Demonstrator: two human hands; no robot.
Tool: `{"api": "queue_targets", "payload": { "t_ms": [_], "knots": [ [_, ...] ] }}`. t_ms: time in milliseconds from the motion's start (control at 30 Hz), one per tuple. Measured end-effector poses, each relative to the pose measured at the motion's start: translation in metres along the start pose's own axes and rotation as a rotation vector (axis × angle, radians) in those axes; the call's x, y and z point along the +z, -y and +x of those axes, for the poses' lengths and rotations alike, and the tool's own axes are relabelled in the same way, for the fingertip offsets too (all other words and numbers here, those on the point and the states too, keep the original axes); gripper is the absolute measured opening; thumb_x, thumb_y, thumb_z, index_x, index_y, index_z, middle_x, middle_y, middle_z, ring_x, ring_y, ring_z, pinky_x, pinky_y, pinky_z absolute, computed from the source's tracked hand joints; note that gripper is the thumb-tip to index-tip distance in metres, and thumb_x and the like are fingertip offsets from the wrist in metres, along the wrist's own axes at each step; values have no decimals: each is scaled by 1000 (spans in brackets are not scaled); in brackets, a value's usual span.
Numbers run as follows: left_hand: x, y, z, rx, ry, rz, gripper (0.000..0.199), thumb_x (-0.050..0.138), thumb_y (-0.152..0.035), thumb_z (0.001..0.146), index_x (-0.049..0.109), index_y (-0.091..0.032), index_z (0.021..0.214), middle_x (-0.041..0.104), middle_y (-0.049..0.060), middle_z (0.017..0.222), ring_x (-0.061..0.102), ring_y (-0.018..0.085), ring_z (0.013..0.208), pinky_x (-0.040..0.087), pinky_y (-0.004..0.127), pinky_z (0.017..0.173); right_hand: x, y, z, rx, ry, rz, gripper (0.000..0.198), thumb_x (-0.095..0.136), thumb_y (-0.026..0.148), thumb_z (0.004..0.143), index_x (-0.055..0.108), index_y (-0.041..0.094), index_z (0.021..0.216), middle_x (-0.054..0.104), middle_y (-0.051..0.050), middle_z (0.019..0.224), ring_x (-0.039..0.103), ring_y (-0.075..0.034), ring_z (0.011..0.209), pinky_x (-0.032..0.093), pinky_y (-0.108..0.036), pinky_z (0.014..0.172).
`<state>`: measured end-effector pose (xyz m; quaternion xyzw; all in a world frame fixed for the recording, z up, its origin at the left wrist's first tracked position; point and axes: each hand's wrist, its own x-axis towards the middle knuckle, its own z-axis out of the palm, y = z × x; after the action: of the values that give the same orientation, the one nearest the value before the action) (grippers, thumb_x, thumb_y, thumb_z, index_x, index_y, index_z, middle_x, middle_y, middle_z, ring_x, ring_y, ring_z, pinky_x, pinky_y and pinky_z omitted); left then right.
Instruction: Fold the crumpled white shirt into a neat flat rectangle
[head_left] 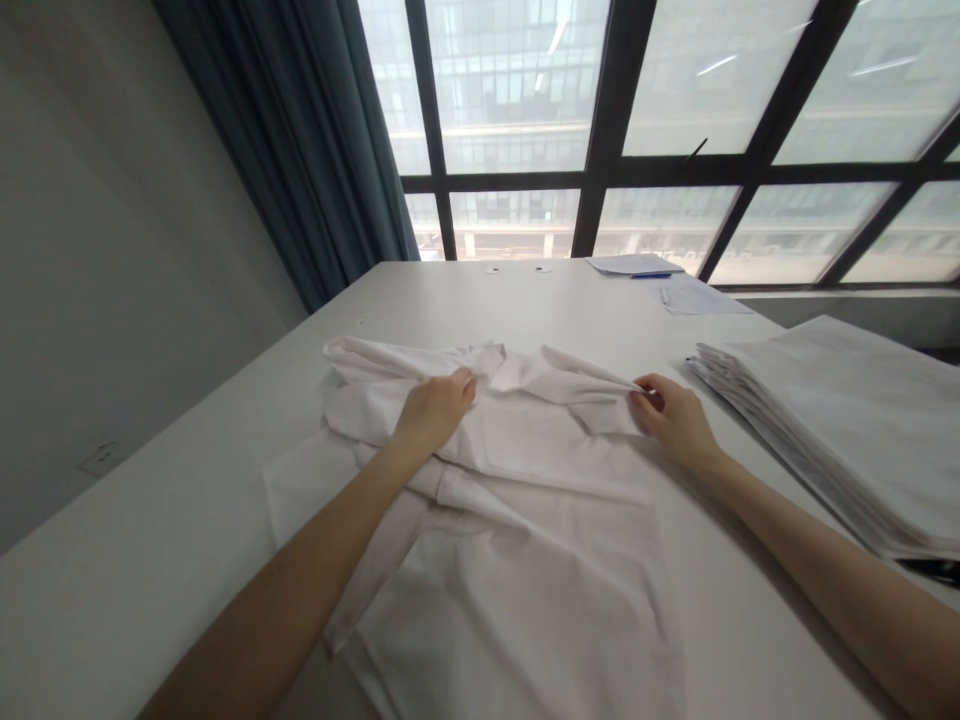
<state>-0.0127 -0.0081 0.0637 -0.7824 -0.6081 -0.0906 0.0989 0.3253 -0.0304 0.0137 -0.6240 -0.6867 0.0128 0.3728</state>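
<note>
A white shirt (540, 570) lies spread and rumpled on the white table, its bunched collar part on the far side and its body stretching toward me. My left hand (433, 412) is closed on the cloth beside the collar, with the fingertips partly hidden in the folds. Off to the right, my right hand (677, 422) pinches an outer edge of the same shirt between thumb and fingers, pulling that part fairly taut and slightly raised. Loose folds run across the middle below both hands. Under the shirt's left side, a thin pale sheet or cloth layer (289, 485) shows.
To the right stands a thick stack of large white sheets or folded cloth (847, 430). Papers (705, 296) and a blue pen (651, 275) lie at the table's (450, 300) far right. Beyond are a dark-framed window (517, 181) and a blue curtain (300, 140); a grey wall borders the left.
</note>
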Motion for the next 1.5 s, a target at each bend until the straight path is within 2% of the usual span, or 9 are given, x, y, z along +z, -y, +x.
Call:
{"api": "queue_targets", "payload": {
  "t_ms": [300, 533, 700, 833, 933, 1033, 1133, 1333, 1500],
  "knots": [
    [-27, 91, 13, -489, -256, -58, 35, 32, -38, 97, 61, -18, 97, 68, 10, 87, 64, 28, 85, 43, 32, 69, -1, -40, 14, 280, -298, 58, 25, 47, 37, 82, 61, 21, 95, 66, -9, 85, 57, -21, 64, 46, -35, 61],
    [-25, 160, -2, -749, -260, -57, 33, 34, -30, 95, 58, -11, 108, 66, 17, 107, 60, 36, 101, 48, 47, 84, 3, -43, 13, 267, -360, -16, 31, 46, 21, 72, 59, 17, 100, 61, -12, 96, 57, -26, 88, 47, -39, 74],
    [-13, 179, -9, -805, -290, -157, 38, 41, -16, 89, 49, -1, 124, 57, 24, 127, 53, 37, 119, 44, 49, 96, -6, -20, 8, 186, -344, -147, 28, 50, 19, 73, 64, 19, 98, 59, -16, 110, 49, -35, 112, 36, -54, 95],
    [-3, 169, -1, -663, -385, -135, 54, 40, -10, 87, 33, 2, 140, 37, 26, 146, 37, 35, 135, 32, 52, 108, -5, -1, 2, -91, -244, -212, 31, 49, 18, 81, 62, 22, 108, 57, -13, 129, 46, -33, 126, 31, -53, 103],
    [1, 151, 11, -302, -301, -136, 43, 35, -14, 89, 55, -7, 126, 51, 16, 138, 41, 28, 133, 25, 44, 114, 4, 3, -3, -304, -14, -221, 35, 42, 21, 90, 57, 21, 121, 58, -12, 134, 46, -27, 131, 33, -48, 106],
    [8, 129, 20, -57, -111, -178, 32, 42, -28, 90, 69, -19, 105, 67, 7, 120, 55, 21, 119, 35, 33, 108, 12, -1, -6, -285, 191, -292, 42, 38, 32, 96, 48, 20, 135, 55, -11, 140, 41, -27, 136, 32, -47, 108],
    [16, 109, 20, 77, 1, -164, 35, 44, -38, 90, 70, -20, 105, 68, 9, 119, 52, 25, 125, 28, 40, 111, 14, -9, -6, -208, 269, -347, 48, 33, 40, 98, 44, 20, 141, 55, -11, 140, 42, -29, 135, 36, -49, 107],
    [22, 97, 14, 75, 74, -59, 36, 43, -41, 91, 65, -16, 105, 70, 14, 111, 59, 26, 113, 23, 44, 113, 9, -15, -5, -61, 333, -464, 49, 30, 46, 98, 49, 23, 138, 47, -11, 147, 43, -38, 133, 39, -61, 99],
    [16, 103, 16, -73, -58, -30, 28, 40, -30, 92, 61, -16, 103, 71, 13, 99, 64, 26, 100, 26, 41, 111, 0, -10, -4, -7, 353, -555, 49, 31, 48, 98, 54, 23, 133, 54, -15, 140, 53, -36, 123, 45, -59, 91]
  ]
}}
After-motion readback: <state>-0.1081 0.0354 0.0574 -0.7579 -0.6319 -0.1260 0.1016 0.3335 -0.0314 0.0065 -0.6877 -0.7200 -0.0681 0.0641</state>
